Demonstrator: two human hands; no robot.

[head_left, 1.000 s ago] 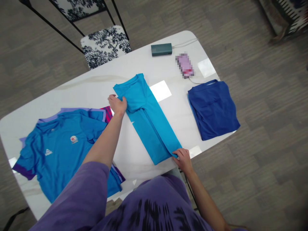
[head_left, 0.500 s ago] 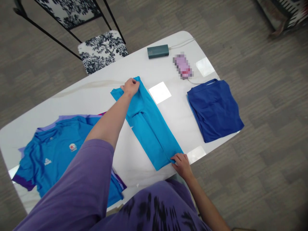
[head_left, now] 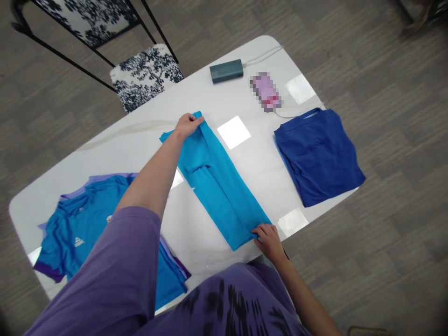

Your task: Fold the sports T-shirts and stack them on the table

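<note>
A light blue garment (head_left: 217,182), folded into a long strip, lies slantwise on the white table (head_left: 115,149). At its upper end my left hand (head_left: 188,125) has thumb and fingers closed on the cloth near the collar. My right hand (head_left: 269,237) pinches the lower right corner at the table's near edge. A crease runs along the strip, and a small white mark shows on its left edge. My left forearm passes over the table beside a spread blue shirt (head_left: 94,210), hiding part of it.
Folded dark blue cloth (head_left: 318,158) lies at the right edge. Farther back are a green power bank (head_left: 227,71), a cable and a blurred pink phone (head_left: 266,92). A patterned chair (head_left: 147,74) stands beyond the table. Purple cloth shows under the spread shirt.
The camera view has shifted slightly. My left hand has moved a little left along the garment's upper end, still holding it; my right hand keeps its corner.
</note>
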